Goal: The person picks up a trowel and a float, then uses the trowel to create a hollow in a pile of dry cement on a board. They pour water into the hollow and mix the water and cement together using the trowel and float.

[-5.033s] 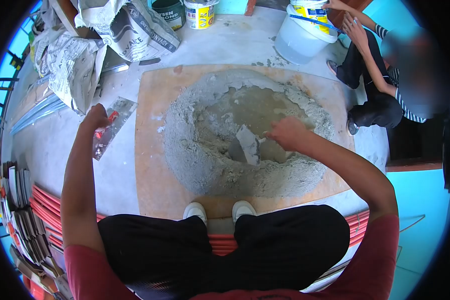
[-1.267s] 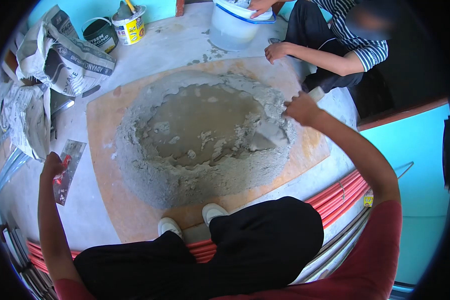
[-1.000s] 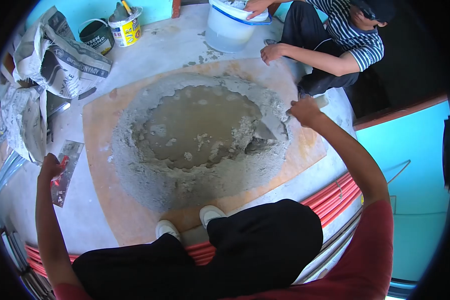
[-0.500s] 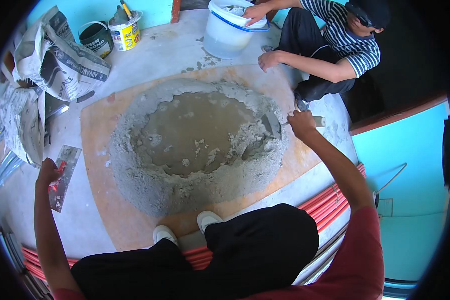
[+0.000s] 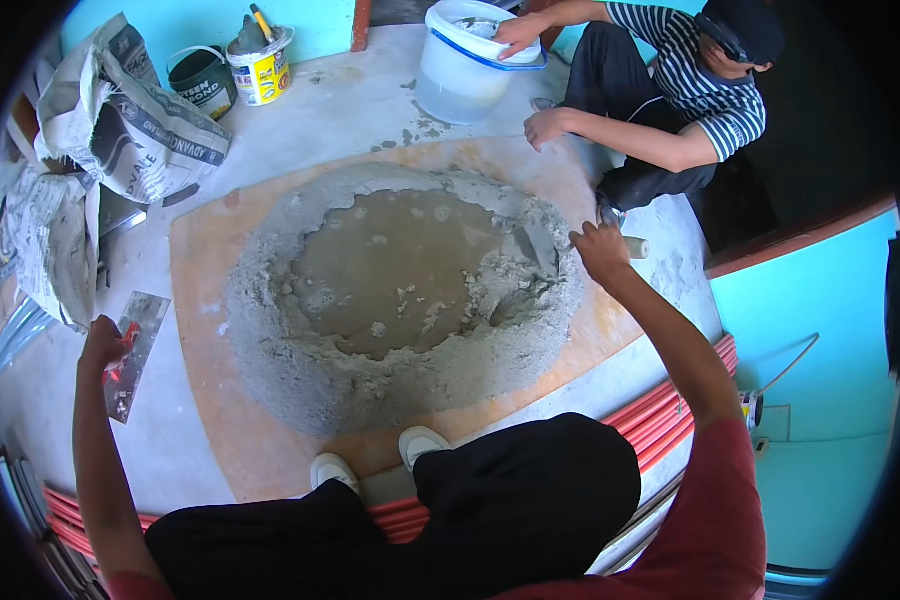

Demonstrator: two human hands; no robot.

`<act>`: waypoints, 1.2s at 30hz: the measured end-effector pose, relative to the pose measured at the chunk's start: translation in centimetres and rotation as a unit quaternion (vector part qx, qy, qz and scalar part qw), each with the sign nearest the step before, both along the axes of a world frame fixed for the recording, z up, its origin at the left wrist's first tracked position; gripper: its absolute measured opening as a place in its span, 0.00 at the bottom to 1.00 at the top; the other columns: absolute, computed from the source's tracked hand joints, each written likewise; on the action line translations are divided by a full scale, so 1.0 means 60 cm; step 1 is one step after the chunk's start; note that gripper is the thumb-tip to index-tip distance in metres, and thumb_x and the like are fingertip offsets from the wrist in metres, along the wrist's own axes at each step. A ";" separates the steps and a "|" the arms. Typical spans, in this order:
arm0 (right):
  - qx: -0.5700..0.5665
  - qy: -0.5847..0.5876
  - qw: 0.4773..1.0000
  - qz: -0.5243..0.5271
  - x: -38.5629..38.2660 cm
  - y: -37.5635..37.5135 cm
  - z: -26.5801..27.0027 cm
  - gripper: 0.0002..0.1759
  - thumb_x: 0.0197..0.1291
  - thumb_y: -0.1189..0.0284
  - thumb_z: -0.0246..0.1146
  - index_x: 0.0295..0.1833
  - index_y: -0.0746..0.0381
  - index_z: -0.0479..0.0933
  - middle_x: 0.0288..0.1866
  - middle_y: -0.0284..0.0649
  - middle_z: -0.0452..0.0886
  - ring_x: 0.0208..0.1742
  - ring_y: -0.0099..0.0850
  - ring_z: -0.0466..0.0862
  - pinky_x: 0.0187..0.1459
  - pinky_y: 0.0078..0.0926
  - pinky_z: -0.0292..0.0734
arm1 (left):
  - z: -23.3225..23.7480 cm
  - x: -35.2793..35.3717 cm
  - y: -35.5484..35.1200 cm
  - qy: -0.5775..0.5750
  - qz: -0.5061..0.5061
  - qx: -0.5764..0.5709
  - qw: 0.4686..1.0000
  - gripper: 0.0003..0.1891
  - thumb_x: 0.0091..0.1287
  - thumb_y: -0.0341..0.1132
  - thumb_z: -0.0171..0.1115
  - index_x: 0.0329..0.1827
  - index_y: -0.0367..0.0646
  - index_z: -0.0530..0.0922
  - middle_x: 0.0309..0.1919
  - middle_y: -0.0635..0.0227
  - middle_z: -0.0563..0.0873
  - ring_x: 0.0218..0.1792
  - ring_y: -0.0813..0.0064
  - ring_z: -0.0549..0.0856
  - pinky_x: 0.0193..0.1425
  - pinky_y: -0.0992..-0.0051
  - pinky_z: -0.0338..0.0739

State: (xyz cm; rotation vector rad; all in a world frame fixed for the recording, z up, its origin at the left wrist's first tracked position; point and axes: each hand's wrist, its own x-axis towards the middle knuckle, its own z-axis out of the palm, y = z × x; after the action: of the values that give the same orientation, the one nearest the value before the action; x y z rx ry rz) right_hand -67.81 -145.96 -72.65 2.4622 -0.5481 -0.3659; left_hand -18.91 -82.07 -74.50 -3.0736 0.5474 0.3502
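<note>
A ring of grey mortar mix (image 5: 320,395) lies on a tan board (image 5: 205,345), with murky water (image 5: 395,255) pooled in its middle. My right hand (image 5: 600,250) is closed round the handle of a trowel (image 5: 538,245), whose blade rests in the right side of the ring. At the left, my left hand (image 5: 104,346) grips the red handle of a flat steel float (image 5: 140,350), held beside the board's left edge.
A person (image 5: 685,95) squats at the upper right, one hand at the rim of a white bucket (image 5: 460,85). Cement bags (image 5: 145,135) and two small pails (image 5: 260,78) stand at the upper left. Red pipes (image 5: 660,415) run behind my feet.
The whole view has shifted slightly, so the scene sits a little farther right and down. Both of my hands keep their tools, and the trowel blade has barely moved in the mix.
</note>
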 end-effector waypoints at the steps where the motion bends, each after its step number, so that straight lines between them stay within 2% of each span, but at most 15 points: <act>1: 0.022 0.017 1.000 -0.006 -0.003 0.009 0.013 0.12 0.56 0.71 0.58 0.45 0.52 0.80 0.41 0.39 0.80 0.44 0.36 0.82 0.46 0.36 0.73 | -0.004 0.004 0.005 0.009 0.007 0.003 1.000 0.13 0.46 0.29 0.70 0.29 0.30 0.75 0.25 0.46 0.82 0.30 0.55 0.85 0.31 0.64 0.79; 4: 0.034 0.034 0.998 -0.031 -0.004 0.016 0.046 0.16 0.56 0.75 0.56 0.49 0.49 0.78 0.45 0.38 0.78 0.45 0.37 0.82 0.48 0.36 0.72 | -0.027 0.030 0.024 0.022 0.011 0.012 1.000 0.13 0.46 0.28 0.69 0.29 0.30 0.75 0.25 0.47 0.82 0.30 0.56 0.85 0.31 0.64 0.79; 7: -0.020 0.001 0.998 -0.057 0.011 -0.015 0.042 0.14 0.56 0.73 0.56 0.48 0.49 0.79 0.44 0.38 0.79 0.45 0.36 0.82 0.47 0.36 0.72 | -0.022 0.026 0.017 0.031 0.011 0.012 0.999 0.13 0.46 0.28 0.69 0.29 0.30 0.75 0.26 0.46 0.82 0.29 0.56 0.85 0.30 0.64 0.79; 9: -0.030 -0.022 0.998 -0.046 0.026 -0.036 0.013 0.10 0.57 0.71 0.57 0.43 0.50 0.80 0.42 0.36 0.80 0.44 0.34 0.82 0.45 0.35 0.72 | 0.009 -0.002 -0.007 0.056 0.039 0.000 0.998 0.13 0.46 0.28 0.69 0.29 0.29 0.75 0.26 0.46 0.82 0.29 0.56 0.85 0.30 0.64 0.79; 11: -0.041 -0.007 0.999 -0.032 0.040 -0.032 -0.014 0.08 0.58 0.69 0.57 0.39 0.51 0.81 0.40 0.35 0.80 0.44 0.33 0.82 0.45 0.35 0.71 | -0.005 0.010 0.006 0.037 0.026 0.001 0.999 0.12 0.46 0.27 0.69 0.28 0.29 0.76 0.27 0.45 0.83 0.29 0.55 0.85 0.31 0.64 0.79; 14: -0.042 -0.004 0.999 0.008 0.042 -0.015 -0.026 0.08 0.57 0.70 0.57 0.39 0.50 0.81 0.41 0.35 0.80 0.45 0.33 0.82 0.46 0.35 0.71 | -0.007 0.010 0.016 0.020 0.010 0.002 1.000 0.11 0.45 0.26 0.69 0.27 0.29 0.76 0.26 0.44 0.83 0.28 0.54 0.85 0.31 0.64 0.79; 18: -0.025 0.021 0.999 0.034 0.025 0.002 0.043 0.08 0.56 0.71 0.57 0.40 0.52 0.81 0.40 0.36 0.80 0.45 0.32 0.81 0.48 0.34 0.70 | -0.017 0.016 0.029 -0.002 0.007 -0.001 1.000 0.10 0.44 0.27 0.69 0.25 0.28 0.77 0.26 0.43 0.83 0.28 0.54 0.85 0.32 0.64 0.79; 22: -0.057 -0.042 0.997 0.004 0.043 -0.030 0.054 0.08 0.57 0.70 0.57 0.40 0.52 0.81 0.40 0.35 0.79 0.44 0.32 0.81 0.48 0.34 0.69 | -0.014 0.014 0.016 -0.013 -0.014 0.015 1.000 0.10 0.45 0.27 0.69 0.24 0.28 0.78 0.24 0.43 0.83 0.29 0.55 0.86 0.32 0.64 0.79; 24: -0.061 -0.044 0.997 0.008 0.058 -0.042 0.026 0.08 0.57 0.70 0.57 0.40 0.52 0.81 0.40 0.34 0.79 0.43 0.32 0.81 0.46 0.35 0.70 | -0.008 0.006 0.011 -0.031 -0.037 0.021 0.999 0.10 0.45 0.28 0.69 0.23 0.28 0.78 0.23 0.44 0.83 0.29 0.56 0.87 0.32 0.64 0.80; 28: -0.035 -0.017 0.999 0.020 0.081 -0.028 -0.022 0.09 0.56 0.71 0.57 0.42 0.52 0.81 0.41 0.35 0.79 0.45 0.33 0.81 0.47 0.35 0.70 | 0.018 -0.008 -0.004 0.020 0.003 0.028 0.999 0.11 0.46 0.29 0.69 0.23 0.28 0.79 0.22 0.45 0.83 0.29 0.56 0.86 0.33 0.65 0.80; 30: -0.016 -0.004 0.999 0.031 0.066 -0.020 -0.008 0.11 0.56 0.71 0.58 0.43 0.51 0.81 0.42 0.36 0.79 0.47 0.33 0.80 0.48 0.35 0.70 | 0.020 -0.014 0.000 0.009 0.010 0.019 1.000 0.11 0.46 0.30 0.70 0.23 0.28 0.79 0.23 0.45 0.83 0.28 0.56 0.86 0.32 0.65 0.80; 33: -0.023 0.018 0.998 0.049 0.048 -0.015 0.041 0.12 0.56 0.71 0.57 0.45 0.49 0.80 0.44 0.35 0.78 0.48 0.32 0.80 0.49 0.34 0.69 | -0.033 0.032 0.049 -0.038 -0.035 0.015 0.999 0.12 0.46 0.30 0.70 0.22 0.28 0.78 0.25 0.43 0.83 0.27 0.57 0.86 0.30 0.65 0.80; 36: -0.034 -0.013 0.999 0.024 0.054 -0.022 0.058 0.11 0.58 0.70 0.57 0.44 0.50 0.80 0.43 0.35 0.79 0.48 0.32 0.80 0.49 0.35 0.70 | -0.036 0.041 0.043 0.008 -0.001 0.048 0.999 0.13 0.47 0.31 0.71 0.22 0.28 0.77 0.26 0.44 0.83 0.28 0.57 0.86 0.30 0.64 0.80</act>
State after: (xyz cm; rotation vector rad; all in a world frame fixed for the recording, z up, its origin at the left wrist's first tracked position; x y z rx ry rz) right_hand -64.58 -147.25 -69.15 2.4122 -0.5026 -0.2912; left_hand -16.45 -79.48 -76.69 -2.9801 0.5174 0.3888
